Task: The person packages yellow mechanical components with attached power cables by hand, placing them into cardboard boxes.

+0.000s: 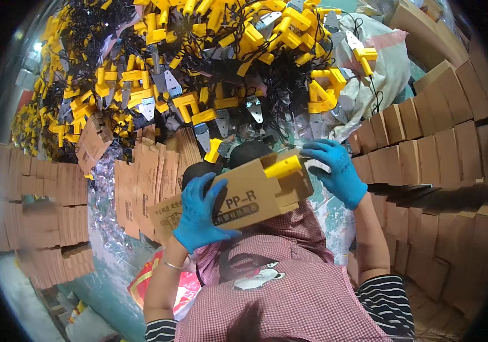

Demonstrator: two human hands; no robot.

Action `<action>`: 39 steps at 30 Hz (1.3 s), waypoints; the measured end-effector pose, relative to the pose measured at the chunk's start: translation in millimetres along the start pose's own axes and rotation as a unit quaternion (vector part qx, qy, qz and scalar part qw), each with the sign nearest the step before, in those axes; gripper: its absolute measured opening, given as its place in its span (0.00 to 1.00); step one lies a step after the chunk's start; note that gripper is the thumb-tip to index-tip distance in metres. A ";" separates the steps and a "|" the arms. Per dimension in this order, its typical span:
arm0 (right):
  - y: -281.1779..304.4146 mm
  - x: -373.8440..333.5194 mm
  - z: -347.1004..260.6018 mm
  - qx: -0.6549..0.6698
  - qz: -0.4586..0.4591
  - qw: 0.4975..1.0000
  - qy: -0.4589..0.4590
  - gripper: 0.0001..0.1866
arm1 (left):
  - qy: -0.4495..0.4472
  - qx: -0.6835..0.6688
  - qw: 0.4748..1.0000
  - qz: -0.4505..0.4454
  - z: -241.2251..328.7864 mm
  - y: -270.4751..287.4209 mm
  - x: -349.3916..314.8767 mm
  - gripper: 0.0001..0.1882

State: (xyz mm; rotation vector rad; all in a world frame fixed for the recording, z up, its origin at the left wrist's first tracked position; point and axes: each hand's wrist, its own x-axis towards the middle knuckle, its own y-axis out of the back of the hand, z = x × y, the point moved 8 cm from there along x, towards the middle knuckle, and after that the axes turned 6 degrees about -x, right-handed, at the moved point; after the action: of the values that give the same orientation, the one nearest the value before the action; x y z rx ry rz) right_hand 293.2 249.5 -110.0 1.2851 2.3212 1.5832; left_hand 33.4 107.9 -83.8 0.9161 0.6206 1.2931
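A long brown cardboard box (249, 194) lies tilted across my lap, its right end open with flaps out. My left hand (203, 212), in a blue glove, grips its left part, with the thumb and fingers spread over the printed side. From the open end shows the yellow handle (283, 166) of a tool; the rest of it is hidden in the box. My right hand (335, 170), also blue-gloved, has its fingers bent at the flap edge of the open end, close to the yellow handle.
Ahead lies a big heap of yellow-handled pipe welding irons (187, 105) with grey metal plates and black cords. A white woven sack (383, 68) is at the upper right. Stacked cardboard boxes (443, 151) line the right side; flat cartons (141, 188) and more stacks (44, 211) stand left.
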 end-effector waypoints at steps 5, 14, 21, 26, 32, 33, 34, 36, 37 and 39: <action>-20.4 -18.3 -5.4 -0.043 -0.033 0.997 -0.050 0.19 | 0.016 0.001 0.995 -0.096 -10.7 -0.7 30.3 0.63; -28.7 -5.1 -53.2 0.116 -0.016 0.993 0.026 0.14 | 0.012 -0.100 0.964 -0.247 -13.7 -36.1 51.6 0.52; -103.7 -164.5 84.5 0.389 -0.086 0.674 -0.622 0.34 | 0.068 -0.176 0.909 -0.371 -23.9 -63.8 63.8 0.44; -95.2 -110.8 92.5 0.709 0.244 0.452 -0.483 0.13 | -0.146 0.070 0.953 -0.257 77.0 -5.9 78.0 0.52; 140.8 -33.1 -31.1 0.659 0.255 0.708 0.000 0.16 | -0.137 0.052 0.988 -0.052 80.6 90.5 97.9 0.53; 145.5 -19.1 -59.6 0.616 0.195 0.761 0.054 0.15 | -0.135 0.051 0.988 -0.048 71.2 80.0 93.6 0.53; 135.3 -10.2 -83.6 0.546 0.170 0.821 -0.006 0.15 | -0.146 -0.024 0.989 -0.011 60.2 72.1 85.7 0.47; 113.5 12.6 -128.9 0.363 0.103 0.926 -0.018 0.15 | -0.146 -0.129 0.980 0.035 46.5 63.4 64.0 0.42; 101.7 26.9 -146.7 0.249 0.062 0.966 0.025 0.15 | -0.132 -0.110 0.984 0.039 33.1 52.2 49.3 0.44; 88.0 40.7 -171.5 0.068 0.089 0.985 0.128 0.19 | -0.142 -0.096 0.983 0.061 22.6 40.0 18.3 0.47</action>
State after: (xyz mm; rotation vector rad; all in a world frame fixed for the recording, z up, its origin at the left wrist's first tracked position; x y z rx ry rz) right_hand 239.6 159.2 56.6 1.4318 2.5697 1.7678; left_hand 34.4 121.5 -36.3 0.9672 0.2158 1.2747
